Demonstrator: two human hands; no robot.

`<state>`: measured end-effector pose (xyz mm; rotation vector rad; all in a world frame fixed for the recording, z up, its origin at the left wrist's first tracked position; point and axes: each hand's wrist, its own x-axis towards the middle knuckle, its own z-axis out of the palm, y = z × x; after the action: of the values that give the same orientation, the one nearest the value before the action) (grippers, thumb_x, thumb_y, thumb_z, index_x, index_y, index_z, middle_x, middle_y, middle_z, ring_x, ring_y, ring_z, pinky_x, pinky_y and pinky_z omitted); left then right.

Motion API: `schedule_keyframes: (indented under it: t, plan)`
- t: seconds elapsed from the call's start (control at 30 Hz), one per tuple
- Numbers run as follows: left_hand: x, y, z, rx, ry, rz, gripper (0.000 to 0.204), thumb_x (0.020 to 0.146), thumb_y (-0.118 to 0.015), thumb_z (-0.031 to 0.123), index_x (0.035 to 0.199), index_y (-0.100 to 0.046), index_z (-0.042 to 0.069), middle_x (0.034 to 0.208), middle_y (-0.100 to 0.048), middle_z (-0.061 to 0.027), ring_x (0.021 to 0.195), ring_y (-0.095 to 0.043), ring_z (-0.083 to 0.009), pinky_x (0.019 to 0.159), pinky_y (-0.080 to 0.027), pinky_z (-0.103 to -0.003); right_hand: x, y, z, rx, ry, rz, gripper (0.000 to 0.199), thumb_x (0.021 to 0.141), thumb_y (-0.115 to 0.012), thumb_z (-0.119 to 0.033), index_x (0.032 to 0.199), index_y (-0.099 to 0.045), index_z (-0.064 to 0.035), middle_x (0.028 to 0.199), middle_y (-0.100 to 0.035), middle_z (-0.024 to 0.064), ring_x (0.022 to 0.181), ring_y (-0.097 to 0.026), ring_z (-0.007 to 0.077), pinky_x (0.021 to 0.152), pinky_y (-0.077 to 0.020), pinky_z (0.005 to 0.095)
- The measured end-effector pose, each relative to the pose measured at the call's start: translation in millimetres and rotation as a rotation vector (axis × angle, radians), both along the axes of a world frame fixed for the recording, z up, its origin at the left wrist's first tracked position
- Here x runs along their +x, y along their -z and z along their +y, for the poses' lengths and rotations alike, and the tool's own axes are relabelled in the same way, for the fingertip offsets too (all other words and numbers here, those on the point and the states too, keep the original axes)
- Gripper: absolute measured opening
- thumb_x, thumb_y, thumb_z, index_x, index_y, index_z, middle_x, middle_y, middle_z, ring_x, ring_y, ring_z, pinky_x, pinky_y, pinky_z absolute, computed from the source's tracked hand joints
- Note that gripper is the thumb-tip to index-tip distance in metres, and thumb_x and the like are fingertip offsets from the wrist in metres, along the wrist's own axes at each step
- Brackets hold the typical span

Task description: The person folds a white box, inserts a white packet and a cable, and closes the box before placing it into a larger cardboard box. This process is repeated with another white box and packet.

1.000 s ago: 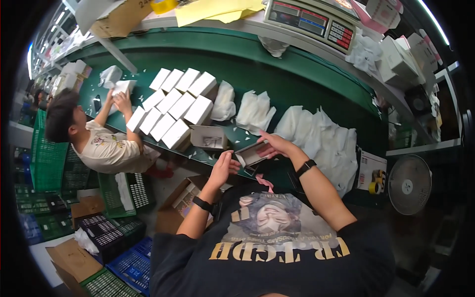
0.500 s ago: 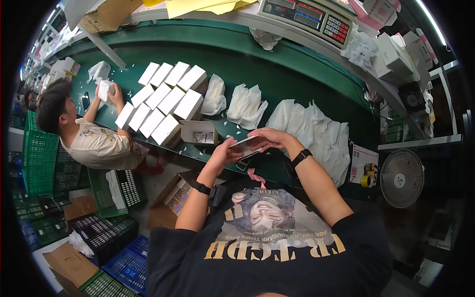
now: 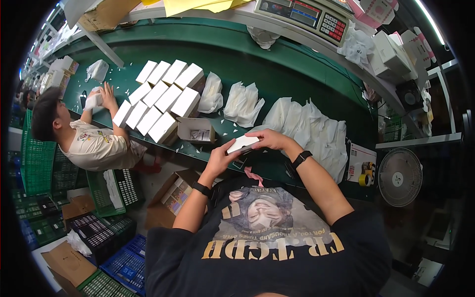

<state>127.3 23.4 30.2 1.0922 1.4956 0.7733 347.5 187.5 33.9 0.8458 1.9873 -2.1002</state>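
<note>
A small flat white box is held up over the near edge of the green bench, its white face upward. My left hand grips its left end, and my right hand closes on its right end. Just left of my hands stands an open carton with small packets inside. Beyond it several white boxes are lined up in rows. Wrapped white bundles lie past my hands, and a large heap of white bags sits beside my right forearm.
A co-worker at the left handles a white bundle. A weighing scale rests on the shelf above. To the right are a tape dispenser and a fan. Plastic crates and an open cardboard box stand lower left.
The small box has turned in my hands, so its white face now shows upward. The co-worker's hands have moved lower and nearer on their white bundle.
</note>
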Motion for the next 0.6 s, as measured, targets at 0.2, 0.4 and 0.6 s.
schedule_keyframes:
  t: [0.2, 0.4, 0.6]
  plan:
    - [22, -42, -11, 0.019, 0.196, 0.782, 0.061, 0.089, -0.072, 0.026, 0.144, -0.052, 0.009, 0.133, -0.059, -0.0201, 0.120, -0.058, -0.0289, 0.095, -0.050, -0.036, 4, -18, -23, 0.670, -0.217, -0.187, 0.056, 0.088, -0.073, -0.021, 0.141, -0.056, -0.0118, 0.142, -0.054, 0.0116, 0.122, -0.055, 0.0268, 0.106, -0.0419, 0.0355]
    - [26, 3, -17, 0.520, 0.167, 1.004, 0.063, 0.092, -0.065, 0.028, 0.147, -0.044, 0.008, 0.151, -0.039, -0.0219, 0.138, -0.039, -0.0417, 0.111, -0.035, -0.050, 12, 9, -45, 1.230, -0.125, 0.120, 0.058, 0.090, -0.068, -0.021, 0.145, -0.050, -0.0139, 0.155, -0.038, 0.0122, 0.141, -0.036, 0.0350, 0.114, -0.0324, 0.0481]
    - [26, 9, -14, 0.533, 0.266, 1.021, 0.066, 0.094, -0.061, 0.030, 0.149, -0.038, 0.003, 0.154, -0.037, -0.0216, 0.141, -0.035, -0.0431, 0.114, -0.033, -0.050, 12, 17, -56, 1.293, -0.133, 0.086, 0.060, 0.092, -0.065, -0.022, 0.148, -0.045, -0.0128, 0.157, -0.036, 0.0121, 0.147, -0.030, 0.0346, 0.116, -0.0284, 0.0505]
